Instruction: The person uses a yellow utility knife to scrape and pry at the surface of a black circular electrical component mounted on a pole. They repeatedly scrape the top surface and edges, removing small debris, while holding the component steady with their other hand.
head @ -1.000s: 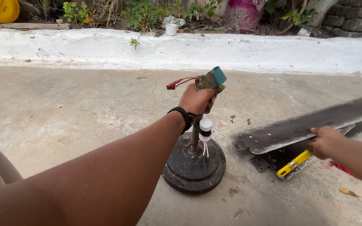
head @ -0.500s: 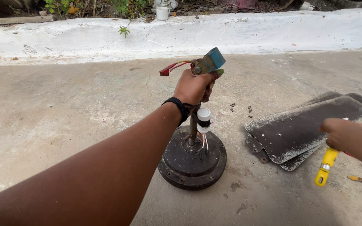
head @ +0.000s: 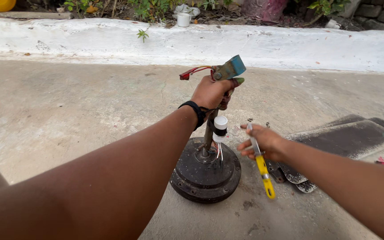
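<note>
Fan motor (head: 206, 171) sits flat on the concrete floor (head: 67, 111), a dark round housing with its rusty down rod (head: 210, 131) standing straight up from the middle. Left hand (head: 212, 92) is clamped around the top of that rod, just under the blue bracket (head: 230, 69) and the red wires (head: 192, 72). Right hand (head: 263, 142) hovers just right of the rod, fingers closed on a yellow-handled tool (head: 262, 166), its yellow handle hanging down toward the housing rim. A white cylinder (head: 220, 129) clings to the rod between both hands. Dark fan blades (head: 352, 138) lie stacked further right, small screws (head: 258, 122) nearby, nothing blocking the motor.
</note>
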